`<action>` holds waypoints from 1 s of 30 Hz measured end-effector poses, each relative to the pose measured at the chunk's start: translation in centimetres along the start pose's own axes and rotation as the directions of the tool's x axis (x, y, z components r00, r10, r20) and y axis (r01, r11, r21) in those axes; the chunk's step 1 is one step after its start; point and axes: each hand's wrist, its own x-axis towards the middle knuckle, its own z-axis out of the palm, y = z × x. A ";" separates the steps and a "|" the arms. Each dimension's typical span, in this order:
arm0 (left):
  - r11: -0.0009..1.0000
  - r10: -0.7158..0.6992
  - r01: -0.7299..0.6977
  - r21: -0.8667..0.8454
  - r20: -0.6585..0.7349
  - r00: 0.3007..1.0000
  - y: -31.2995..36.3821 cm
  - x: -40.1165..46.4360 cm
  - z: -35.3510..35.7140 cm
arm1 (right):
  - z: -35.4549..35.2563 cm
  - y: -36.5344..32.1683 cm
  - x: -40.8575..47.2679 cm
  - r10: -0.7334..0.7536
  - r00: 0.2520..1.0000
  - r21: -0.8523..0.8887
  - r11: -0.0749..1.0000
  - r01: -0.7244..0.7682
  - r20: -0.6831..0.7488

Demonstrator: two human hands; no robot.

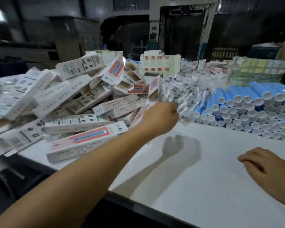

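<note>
The left hand (161,112) is stretched out to the near edge of the heap of clear plastic packets (184,89). Its fingers are hidden behind the knuckles, right against the packets, so I cannot tell whether they grip one. The right hand (262,163) rests loosely curled and holding nothing on the white table (204,186).

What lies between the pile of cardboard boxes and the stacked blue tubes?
In the head view, a heap of small clear-wrapped packets lies there; the left hand reaches to its near edge.
</note>
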 end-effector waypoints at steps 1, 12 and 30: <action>0.994 -0.042 0.045 0.100 -0.041 0.998 -1.7 0.5 -0.8 | 0.0 0.1 0.0 0.005 1.000 -0.003 1.000 -0.005 0.003; 0.895 -0.340 0.262 0.360 0.173 0.924 -6.4 3.0 -1.0 | -0.5 -0.7 -0.2 0.022 1.000 0.053 0.998 -0.022 -0.001; 0.982 0.109 0.016 -0.190 0.630 0.769 6.4 0.1 3.5 | -2.0 -0.9 0.2 0.329 0.938 0.722 0.622 -0.303 0.110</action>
